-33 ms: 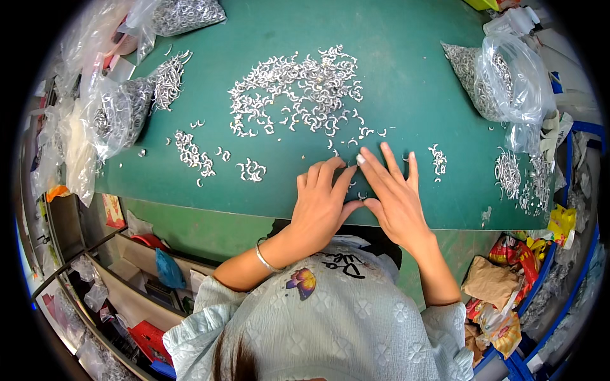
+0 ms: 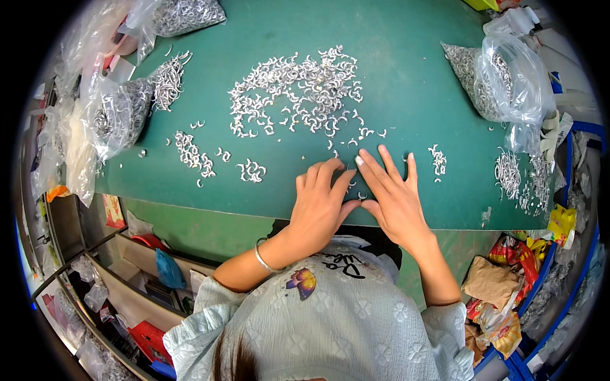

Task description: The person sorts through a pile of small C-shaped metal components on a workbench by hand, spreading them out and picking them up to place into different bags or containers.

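Observation:
On the green tabletop (image 2: 267,203), near its front edge, my left hand (image 2: 319,197) rests palm down with bent fingers and the thumb apart. Its fingertips are beside a few small silver crescent-shaped metal pieces (image 2: 353,185). My right hand (image 2: 397,200) lies flatter, fingers spread, its thumb close to the left thumb. Another crescent piece (image 2: 362,196) lies between the thumbs. Neither hand visibly grips anything; what lies under the palms is hidden. Farther out spreads a large pile of the same crescent pieces (image 2: 324,89).
Smaller groups of pieces lie to the left (image 2: 194,154) and right (image 2: 438,160). Clear plastic bags of pieces stand at the left (image 2: 124,114) and far right (image 2: 473,76). Below the table are an open drawer (image 2: 127,254) at left and crumpled packaging (image 2: 492,282) at right.
My right hand's fingers have shifted very slightly left and toward me. The left hand and the metal pieces look the same.

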A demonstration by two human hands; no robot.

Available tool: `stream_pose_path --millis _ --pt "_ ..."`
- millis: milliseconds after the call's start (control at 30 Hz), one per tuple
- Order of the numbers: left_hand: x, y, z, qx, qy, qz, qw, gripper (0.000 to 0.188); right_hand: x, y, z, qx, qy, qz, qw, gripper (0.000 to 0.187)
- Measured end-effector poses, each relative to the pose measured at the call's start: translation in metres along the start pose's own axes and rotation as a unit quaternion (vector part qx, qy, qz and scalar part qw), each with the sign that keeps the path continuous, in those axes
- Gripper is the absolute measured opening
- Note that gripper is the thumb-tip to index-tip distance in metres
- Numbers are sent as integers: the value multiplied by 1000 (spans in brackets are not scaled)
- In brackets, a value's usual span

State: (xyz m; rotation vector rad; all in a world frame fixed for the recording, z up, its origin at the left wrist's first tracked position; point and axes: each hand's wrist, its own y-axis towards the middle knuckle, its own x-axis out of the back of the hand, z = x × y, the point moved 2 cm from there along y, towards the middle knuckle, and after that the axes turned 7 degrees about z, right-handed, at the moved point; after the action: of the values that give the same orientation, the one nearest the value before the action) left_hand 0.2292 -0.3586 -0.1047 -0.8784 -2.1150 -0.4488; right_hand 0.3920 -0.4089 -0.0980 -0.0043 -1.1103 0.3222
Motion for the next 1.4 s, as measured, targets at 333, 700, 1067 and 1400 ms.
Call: stream_pose_path --millis 333,700,1067,1400 --pt "-2 -5 2 -27 -50 -10 998 44 0 -40 10 -52 3 48 998 83" --pt "-2 -2 -7 -58 -38 -49 996 36 -8 -42 10 -61 12 39 997 88" --pt "30 -36 52 74 60 -156 983 27 0 -66 -47 -195 -129 -52 971 85" --pt "33 -28 42 63 41 -174 982 35 -7 -20 11 -112 -23 31 993 91"
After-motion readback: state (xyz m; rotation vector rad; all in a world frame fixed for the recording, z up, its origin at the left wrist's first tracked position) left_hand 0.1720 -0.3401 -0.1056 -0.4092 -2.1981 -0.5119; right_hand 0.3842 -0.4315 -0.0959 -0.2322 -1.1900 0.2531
